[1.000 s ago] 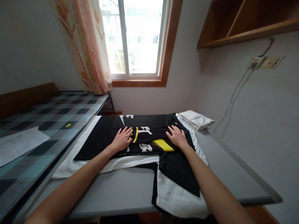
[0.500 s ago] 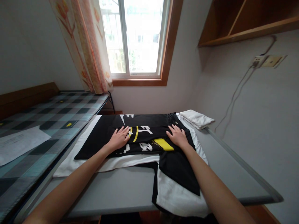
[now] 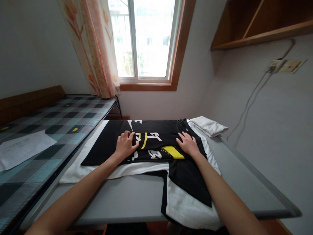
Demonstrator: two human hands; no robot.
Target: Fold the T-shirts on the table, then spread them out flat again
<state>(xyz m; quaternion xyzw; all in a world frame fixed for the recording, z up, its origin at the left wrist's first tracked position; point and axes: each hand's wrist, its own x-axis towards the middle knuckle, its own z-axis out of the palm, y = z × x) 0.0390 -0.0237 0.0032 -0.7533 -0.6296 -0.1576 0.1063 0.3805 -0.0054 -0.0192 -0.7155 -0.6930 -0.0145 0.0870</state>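
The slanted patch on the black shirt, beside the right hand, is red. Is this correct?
Only the colour is wrong: the head view shows that the slanted patch on the black shirt, beside the right hand, is yellow.

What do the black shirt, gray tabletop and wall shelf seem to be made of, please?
The black shirt looks like matte cloth, perhaps synthetic knit, as it drapes in folds. The gray tabletop seems plastic or laminate, given its smooth, faint sheen. The wall shelf is probably varnished wood or veneer, judging by its brown tone.
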